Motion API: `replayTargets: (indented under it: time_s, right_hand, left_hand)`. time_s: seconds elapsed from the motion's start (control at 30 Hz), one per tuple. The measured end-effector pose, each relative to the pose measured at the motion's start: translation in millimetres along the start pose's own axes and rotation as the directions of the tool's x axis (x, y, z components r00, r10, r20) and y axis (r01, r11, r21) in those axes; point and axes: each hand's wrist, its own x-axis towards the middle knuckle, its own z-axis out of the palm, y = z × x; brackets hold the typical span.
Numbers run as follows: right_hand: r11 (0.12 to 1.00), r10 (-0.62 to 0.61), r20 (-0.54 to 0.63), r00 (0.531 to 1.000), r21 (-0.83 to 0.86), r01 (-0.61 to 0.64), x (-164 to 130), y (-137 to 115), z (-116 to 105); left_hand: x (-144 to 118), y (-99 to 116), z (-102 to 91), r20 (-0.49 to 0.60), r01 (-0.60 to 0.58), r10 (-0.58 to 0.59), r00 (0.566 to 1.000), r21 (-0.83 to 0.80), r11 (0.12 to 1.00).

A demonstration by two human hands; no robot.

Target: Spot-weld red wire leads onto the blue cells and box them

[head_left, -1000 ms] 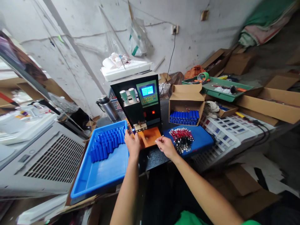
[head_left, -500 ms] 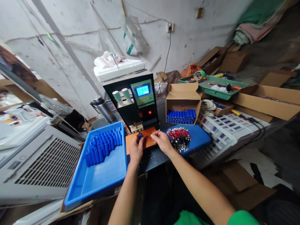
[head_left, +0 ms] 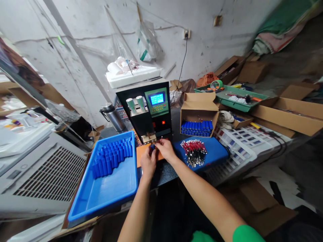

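My left hand [head_left: 148,161] holds a small blue cylindrical cell [head_left: 152,147] upright on the orange plate [head_left: 140,152], just under the electrodes of the black spot welder [head_left: 146,109]. My right hand [head_left: 165,149] pinches a small wire lead against the top of that cell. Both hands meet directly in front of the welder's head. A blue tray [head_left: 111,188] with several blue cells [head_left: 112,157] lies to the left. A pile of red wire leads [head_left: 193,151] rests on a blue pad [head_left: 214,153] to the right.
A cardboard box [head_left: 199,109] with blue cells stands behind the pad. A steel kettle [head_left: 113,116] is left of the welder. A green tray [head_left: 234,95] with tools and cardboard boxes [head_left: 292,114] lie at right. A grey vented unit [head_left: 40,171] is at left.
My left hand left the blue tray's edge and brought a blue cell to the orange plate. My right hand moved left and up with a lead to meet it under the electrodes.
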Motion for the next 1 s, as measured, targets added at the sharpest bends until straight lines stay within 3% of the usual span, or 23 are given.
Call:
replayTargets:
  time_s: [0.23,1.0]
  right_hand:
    - [0.988,-0.04,-0.005,0.999,-0.147,0.039,0.2,-0.5,0.0]
    - [0.984,-0.046,-0.013,0.999,-0.174,0.043,-0.9,-5.5,2.8]
  left_hand:
    - [-0.9,3.4,0.3,-0.032,0.014,-0.014,0.999,0.019,1.0]
    - [-1.2,6.4,1.7,-0.048,-0.001,0.001,0.999,0.017,1.0]
